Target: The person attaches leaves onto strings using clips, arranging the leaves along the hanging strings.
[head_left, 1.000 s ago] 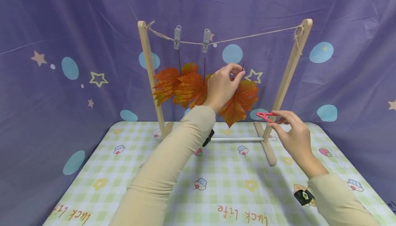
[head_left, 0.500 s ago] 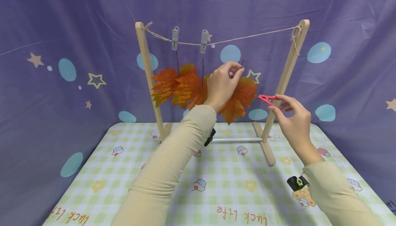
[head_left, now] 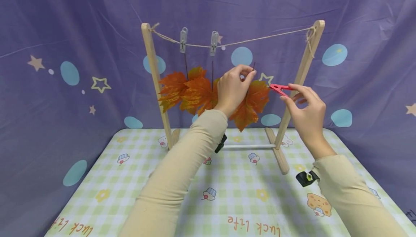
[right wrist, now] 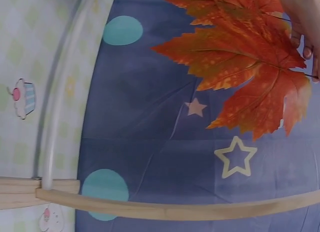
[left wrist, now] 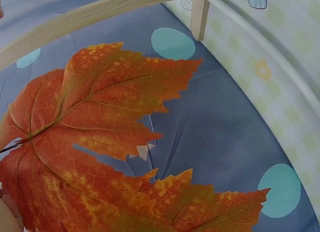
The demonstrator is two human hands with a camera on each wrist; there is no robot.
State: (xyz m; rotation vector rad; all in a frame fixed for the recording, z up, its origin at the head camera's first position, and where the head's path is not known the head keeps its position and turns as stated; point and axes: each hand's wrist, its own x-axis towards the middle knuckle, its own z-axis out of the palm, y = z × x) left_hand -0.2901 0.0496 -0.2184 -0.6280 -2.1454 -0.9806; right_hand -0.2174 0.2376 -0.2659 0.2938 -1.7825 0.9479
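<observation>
My left hand [head_left: 234,88] pinches the dark stem of an orange maple leaf [head_left: 249,108] between thumb and fingertips; the leaf hangs below the hand, under the string. Its veined blade [left wrist: 90,106] fills much of the left wrist view. To the right, my right hand [head_left: 307,112] grips a red clothespin [head_left: 280,88] by its handle ends, its tip pointing left toward the leaf. Two grey clothespins [head_left: 183,40] sit on the twine [head_left: 260,39], with two more maple leaves [head_left: 199,94] hanging by their stems beneath them. The right wrist view leaves the red clothespin out.
The twine is tied between two wooden posts [head_left: 302,71] standing on feet [head_left: 280,157], joined low down by a white rod [head_left: 248,146]. Beneath lies a green checked tablecloth [head_left: 234,179]. A purple patterned curtain [head_left: 97,31] hangs behind the rack.
My right hand has risen with the red clothespin, from near the rack's foot to about the height of the held leaf. My left hand keeps its pinch on the stem, nearly still.
</observation>
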